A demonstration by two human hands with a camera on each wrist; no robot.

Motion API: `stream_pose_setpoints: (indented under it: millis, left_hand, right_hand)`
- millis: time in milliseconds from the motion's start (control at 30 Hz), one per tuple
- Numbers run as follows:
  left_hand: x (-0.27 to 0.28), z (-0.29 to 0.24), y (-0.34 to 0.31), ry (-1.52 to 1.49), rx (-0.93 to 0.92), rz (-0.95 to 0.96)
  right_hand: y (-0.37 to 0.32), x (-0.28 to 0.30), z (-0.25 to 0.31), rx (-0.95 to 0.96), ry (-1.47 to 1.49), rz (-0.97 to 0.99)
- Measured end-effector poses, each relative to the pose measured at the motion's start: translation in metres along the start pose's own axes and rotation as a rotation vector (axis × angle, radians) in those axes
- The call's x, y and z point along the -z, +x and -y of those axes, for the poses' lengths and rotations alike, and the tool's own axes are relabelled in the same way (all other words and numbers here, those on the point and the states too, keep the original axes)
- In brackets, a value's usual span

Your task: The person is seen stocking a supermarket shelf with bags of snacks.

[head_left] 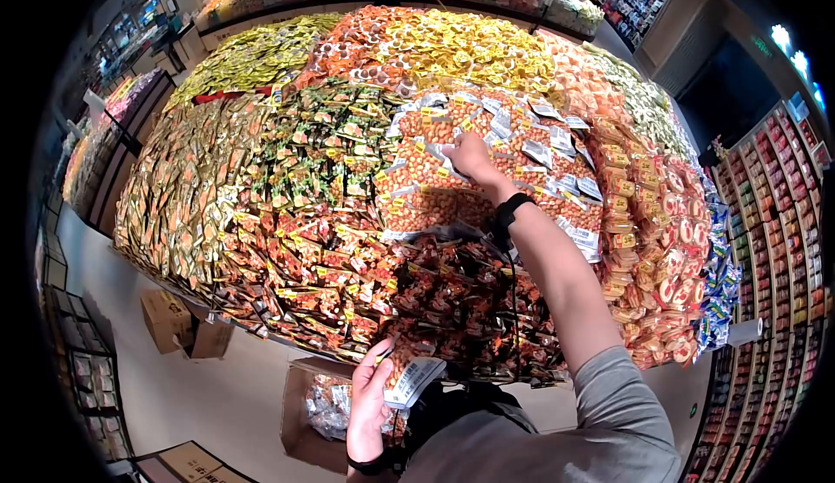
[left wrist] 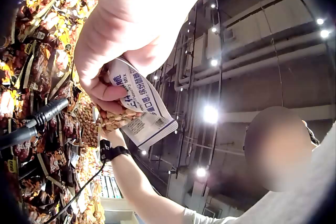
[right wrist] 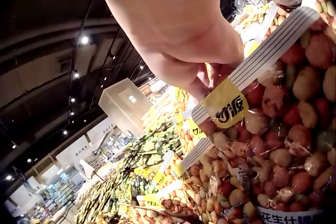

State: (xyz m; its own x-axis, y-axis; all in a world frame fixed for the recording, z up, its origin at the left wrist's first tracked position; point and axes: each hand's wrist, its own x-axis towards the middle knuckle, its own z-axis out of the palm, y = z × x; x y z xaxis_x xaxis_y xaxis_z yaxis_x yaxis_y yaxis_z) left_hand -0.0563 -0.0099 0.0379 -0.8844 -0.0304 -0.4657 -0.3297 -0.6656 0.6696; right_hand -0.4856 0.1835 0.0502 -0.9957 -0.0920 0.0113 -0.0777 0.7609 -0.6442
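My left hand [head_left: 372, 392] grips a bag of nut mix [left wrist: 137, 108] low at the front of the display, its thumb and fingers curled round the side. That bag has a white printed back and a clear part full of nuts. My right hand [head_left: 472, 157] reaches over the nut-mix pile. In the right wrist view its curled fingertips [right wrist: 198, 88] pinch the striped top edge of a bag of nuts [right wrist: 278, 129], right by the yellow label. Part of those fingers is hidden behind the bag. Similar bags [head_left: 417, 209] lie around it, some showing white backs.
Dark red packets [head_left: 470, 287] fill the front of the display, with green-black packets [head_left: 335, 139] to the left and bread-like packs [head_left: 622, 222] to the right. An open carton [head_left: 297, 418] of packets stands on the floor below. Shelves [head_left: 774, 248] line the right side.
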Motion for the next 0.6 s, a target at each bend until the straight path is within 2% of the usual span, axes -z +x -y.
stream_pose_setpoints:
  millis: [167, 233, 267, 300, 333, 400, 433, 467, 500, 567, 600]
  left_hand:
    - [-0.005, 0.001, 0.003, -0.045, 0.010, 0.011]
    - [-0.009, 0.001, 0.006, -0.076, 0.003, 0.058]
    - [-0.007, 0.004, 0.007, -0.068, -0.008, 0.064]
    - [-0.016, -0.002, 0.005, -0.036, -0.028, 0.057]
    - [-0.019, -0.004, 0.007, -0.011, -0.061, 0.069]
    - [-0.017, -0.001, 0.010, 0.016, -0.125, 0.044]
    - [-0.013, 0.004, 0.011, 0.022, -0.154, 0.009]
    - [-0.016, 0.003, 0.010, 0.065, -0.214, -0.022]
    - [-0.020, 0.001, 0.011, 0.115, -0.280, -0.043]
    - [-0.026, 0.000, 0.012, 0.123, -0.393, -0.040]
    - [-0.029, 0.000, 0.015, 0.133, -0.445, -0.042]
  right_hand:
    - [-0.001, 0.000, -0.004, 0.022, -0.022, 0.046]
    - [0.004, -0.004, -0.010, 0.069, -0.189, -0.086]
    - [0.010, -0.004, -0.017, 0.068, -0.214, -0.053]
    - [0.000, 0.008, -0.002, 0.014, -0.277, -0.081]
    - [-0.005, 0.018, -0.001, 0.094, -0.267, -0.087]
    - [-0.034, 0.044, 0.025, 0.097, -0.304, -0.059]
    - [-0.053, 0.060, 0.040, 0.131, -0.198, 0.066]
    - [-0.066, 0.065, 0.046, 0.289, -0.165, 0.061]
    - [-0.080, 0.068, 0.053, 0.365, -0.172, 0.125]
    - [-0.129, 0.078, 0.075, 0.411, 0.042, 0.477]
    - [-0.158, 0.084, 0.095, 0.294, 0.078, 0.661]
